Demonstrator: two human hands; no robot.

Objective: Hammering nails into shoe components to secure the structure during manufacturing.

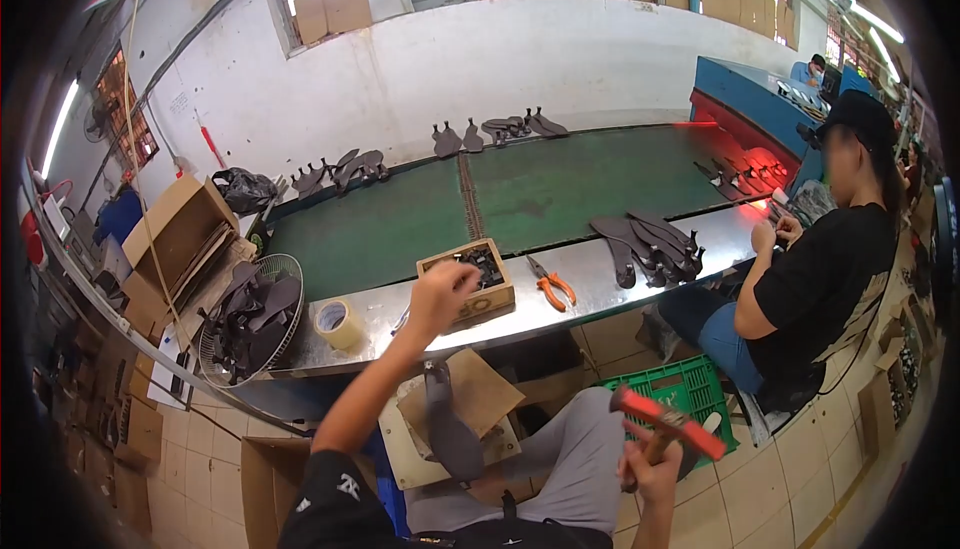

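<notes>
My left hand [447,294] hovers at the near left side of a wooden box [483,304] of small black parts [484,265]. Its fingers are curled together, and whatever they may pinch is too small to make out. In my right hand [652,469], held over my right thigh, is a hammer [668,423] with a red head, gripped by its handle. A dark shoe sole [450,429] lies between my hands on a brown board [490,386], which rests on a pale block [412,467] by my lap.
Orange-handled pliers [551,285], a tape roll [338,323] and stacked dark soles [648,247] lie along the metal edge of the green conveyor belt [590,181]. A wire basket [290,321] of soles stands left. At right sits a co-worker [830,259], near a green crate [690,389].
</notes>
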